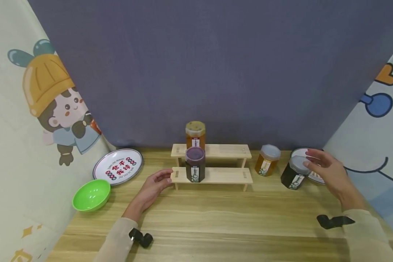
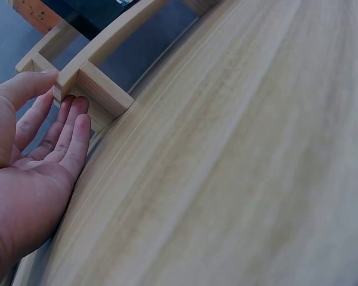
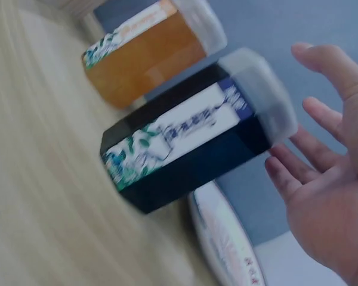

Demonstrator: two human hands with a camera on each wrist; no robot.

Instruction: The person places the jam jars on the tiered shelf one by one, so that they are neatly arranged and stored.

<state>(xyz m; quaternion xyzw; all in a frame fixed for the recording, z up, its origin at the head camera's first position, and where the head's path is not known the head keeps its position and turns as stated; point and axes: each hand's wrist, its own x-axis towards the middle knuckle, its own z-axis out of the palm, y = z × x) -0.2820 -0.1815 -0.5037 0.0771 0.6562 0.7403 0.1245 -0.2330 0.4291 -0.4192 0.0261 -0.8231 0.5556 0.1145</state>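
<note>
My left hand is at the left end of a two-step wooden rack. The left wrist view has the thumb on the corner of the lower board and the index finger against its underside, pinching it. A dark jar with a purple lid stands on that lower step. On the upper step sits an amber jar with a yellow lid. At the right, my right hand has its fingers spread around the whitish lid of a dark jar. Whether the fingertips touch the lid is unclear.
An amber jar with a whitish lid stands between the rack and the dark jar. Behind my right hand lies a partly hidden plate. At the left are a printed white plate and a green bowl. A grey-blue wall backs the table.
</note>
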